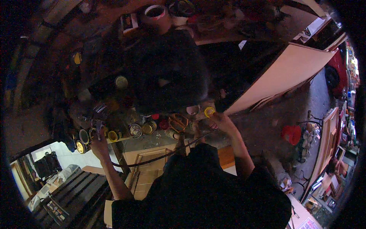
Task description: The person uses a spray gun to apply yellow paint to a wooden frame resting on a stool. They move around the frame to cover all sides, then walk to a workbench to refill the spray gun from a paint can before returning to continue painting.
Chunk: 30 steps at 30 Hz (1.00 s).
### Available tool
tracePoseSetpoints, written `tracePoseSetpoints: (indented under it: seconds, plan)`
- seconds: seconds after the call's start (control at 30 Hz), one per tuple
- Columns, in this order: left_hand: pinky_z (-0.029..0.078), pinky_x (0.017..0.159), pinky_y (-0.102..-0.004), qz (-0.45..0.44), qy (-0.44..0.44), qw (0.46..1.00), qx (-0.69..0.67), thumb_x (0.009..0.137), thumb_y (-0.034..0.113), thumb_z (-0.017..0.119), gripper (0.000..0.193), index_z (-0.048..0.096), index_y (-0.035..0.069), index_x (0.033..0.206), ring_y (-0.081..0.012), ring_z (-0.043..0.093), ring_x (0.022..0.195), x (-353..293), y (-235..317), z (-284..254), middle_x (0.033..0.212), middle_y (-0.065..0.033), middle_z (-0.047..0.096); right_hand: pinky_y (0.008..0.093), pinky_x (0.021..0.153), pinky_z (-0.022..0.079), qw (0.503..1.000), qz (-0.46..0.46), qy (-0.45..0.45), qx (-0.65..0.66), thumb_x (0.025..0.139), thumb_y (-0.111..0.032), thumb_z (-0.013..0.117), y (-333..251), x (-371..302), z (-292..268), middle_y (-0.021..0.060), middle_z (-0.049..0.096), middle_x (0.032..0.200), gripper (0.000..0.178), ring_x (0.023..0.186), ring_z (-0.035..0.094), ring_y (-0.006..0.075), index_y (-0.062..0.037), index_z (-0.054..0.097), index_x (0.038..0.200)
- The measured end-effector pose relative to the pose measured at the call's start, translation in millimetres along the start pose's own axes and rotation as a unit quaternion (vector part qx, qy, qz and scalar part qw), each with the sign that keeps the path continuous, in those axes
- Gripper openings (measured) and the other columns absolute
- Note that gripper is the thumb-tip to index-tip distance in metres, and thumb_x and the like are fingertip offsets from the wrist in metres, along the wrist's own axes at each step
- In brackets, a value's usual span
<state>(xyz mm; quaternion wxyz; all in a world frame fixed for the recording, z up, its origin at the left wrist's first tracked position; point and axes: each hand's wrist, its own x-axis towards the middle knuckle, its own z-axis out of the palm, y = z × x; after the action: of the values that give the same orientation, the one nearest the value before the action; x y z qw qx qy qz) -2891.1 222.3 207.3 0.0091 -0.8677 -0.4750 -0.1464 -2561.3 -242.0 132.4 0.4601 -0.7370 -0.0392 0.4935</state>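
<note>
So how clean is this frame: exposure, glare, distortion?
Head view: underexposed and grainy, the bulky dark object at centre losing most detail; washed-out highlights along the right rim; strong fisheye bending toward the rim, corners black. Same head view: left hand and right hand dimly lit, outlines readable, exact grips hard to make out.
</note>
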Motion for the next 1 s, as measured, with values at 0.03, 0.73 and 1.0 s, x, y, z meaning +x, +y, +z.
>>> tracePoseSetpoints:
  seconds: [0.03, 0.73, 1.0]
  plan:
    - [0.055, 0.067, -0.0521, -0.006, -0.017, 1.0, 0.014, 0.091, 0.061, 0.059, 0.059, 0.075, 0.005, 0.101, -0.0434, 0.07, 0.079, -0.2, -4.2, 4.7, 0.083, -0.0229, 0.072, 0.0319, 0.072, 0.054, 0.999, 0.0, 0.018, -0.031, 0.1, -0.023, 0.058, 0.9, 2.1, -12.7, 0.0092, 0.07, 0.091, 0.028, 0.079, 0.067, 0.017, -0.0007, 0.062, 0.115]
    - [0.054, 0.064, -0.0544, -0.067, -0.03, 0.997, 0.024, 0.087, 0.062, 0.063, 0.059, 0.074, 0.005, 0.096, -0.045, 0.069, 0.076, -8.2, -12.2, 6.9, 0.081, -0.0252, 0.07, 0.027, 0.058, 0.047, 0.991, -0.08, 0.048, -0.099, 0.101, -0.026, 0.054, 24.3, 19.5, -24.2, 0.0036, 0.067, 0.078, 0.024, 0.064, 0.061, 0.0109, -0.0035, 0.063, 0.1]
    - [0.055, 0.067, -0.0529, -0.084, -0.015, 0.996, -0.011, 0.088, 0.061, 0.062, 0.059, 0.073, 0.004, 0.1, -0.0443, 0.069, 0.079, -12.7, -15.3, 8.0, 0.083, -0.0257, 0.07, 0.0277, 0.059, 0.048, 0.97, -0.129, 0.115, -0.173, 0.102, -0.023, 0.051, 74.1, 38.9, -32.3, 0.0056, 0.069, 0.079, 0.024, 0.065, 0.062, 0.0118, -0.0022, 0.064, 0.103]
